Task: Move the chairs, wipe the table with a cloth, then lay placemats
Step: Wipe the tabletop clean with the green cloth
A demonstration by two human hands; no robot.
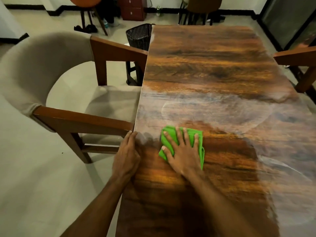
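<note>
My right hand (182, 151) lies flat with spread fingers on a folded green cloth (199, 136), pressing it onto the brown wooden table (205, 65) near its left side. My left hand (127, 154) rests on the table's left edge, fingers over the edge. Hazy whitish streaks cover the tabletop ahead of and to the right of the cloth. A beige upholstered chair (39, 65) with brown wooden arms stands at the table's left side, its armrest tip close to my left hand.
A black mesh bin (139, 35) stands on the floor by the table's far left corner. Another chair's wooden arm (295, 56) shows at the right edge. Two more chairs and a red-brown cabinet (132, 8) stand at the far wall.
</note>
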